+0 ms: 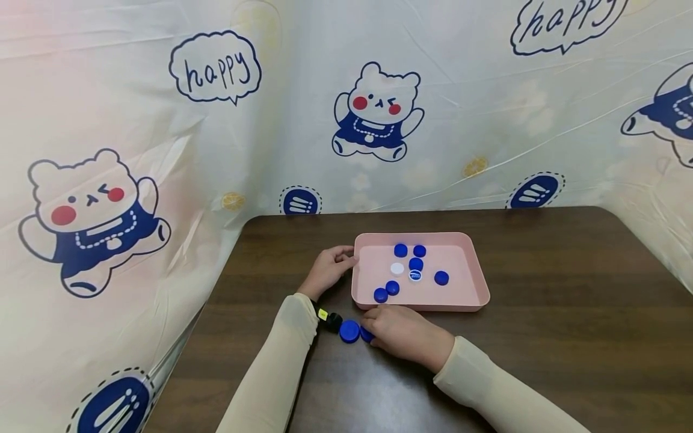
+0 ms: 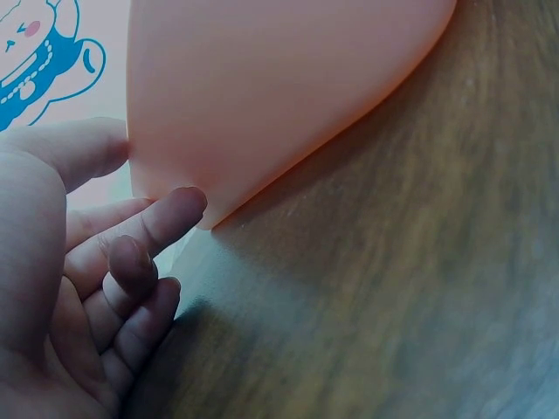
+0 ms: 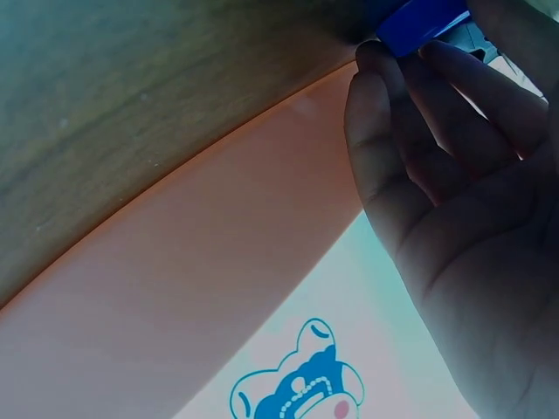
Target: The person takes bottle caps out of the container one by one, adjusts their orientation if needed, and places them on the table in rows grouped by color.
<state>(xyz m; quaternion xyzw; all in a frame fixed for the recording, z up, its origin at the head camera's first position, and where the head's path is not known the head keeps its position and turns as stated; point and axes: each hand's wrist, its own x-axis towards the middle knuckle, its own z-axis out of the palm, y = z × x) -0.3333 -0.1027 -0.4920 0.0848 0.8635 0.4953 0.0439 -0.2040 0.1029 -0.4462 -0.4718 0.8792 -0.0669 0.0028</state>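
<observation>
A pink tray (image 1: 462, 255) lies on the table, with several blue bottle caps (image 1: 441, 278), a white cap (image 1: 397, 269) and a cap with blue-and-white print (image 1: 415, 275) inside. At its left end, my left hand (image 1: 331, 269) pinches the rim; the left wrist view has the thumb at the edge and a finger (image 2: 179, 214) against the outer wall. In front of the tray, my right hand (image 1: 406, 334) grips a blue cap (image 3: 424, 24) between thumb and fingers. Touching or nearly touching it on the left is a larger-looking blue cap (image 1: 349, 331).
The dark brown wooden table (image 1: 568, 337) extends on both sides of the tray. Behind it hangs a pale curtain (image 1: 303, 120) with printed bears and "happy" bubbles. A black wrist strap device (image 1: 332, 322) sits by the left wrist, close to the caps.
</observation>
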